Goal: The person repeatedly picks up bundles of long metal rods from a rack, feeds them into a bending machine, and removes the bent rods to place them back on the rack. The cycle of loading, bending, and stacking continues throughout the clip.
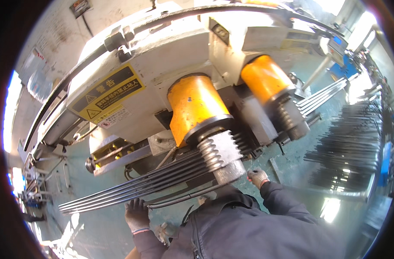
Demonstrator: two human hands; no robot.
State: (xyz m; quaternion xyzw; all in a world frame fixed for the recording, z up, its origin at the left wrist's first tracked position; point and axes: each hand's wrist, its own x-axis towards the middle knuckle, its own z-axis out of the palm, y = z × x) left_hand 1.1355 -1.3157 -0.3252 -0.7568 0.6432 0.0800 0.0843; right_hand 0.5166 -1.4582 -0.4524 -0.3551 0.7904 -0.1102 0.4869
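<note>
Metal bars [134,186]: likely stiff, heavy, slick; grip near left ends | Left hand [137,214]: fingers bent by bars, hold unclear | Right hand [258,177]: part-curled, contents unclear

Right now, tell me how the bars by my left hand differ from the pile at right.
The bars are few; the pile holds many pieces. The bars lie side by side in a row; the pile is heaped, its ends uneven. The bars pass close to your left hand; the pile lies well apart from your right hand. Both show long, thin, dark pieces.
</note>
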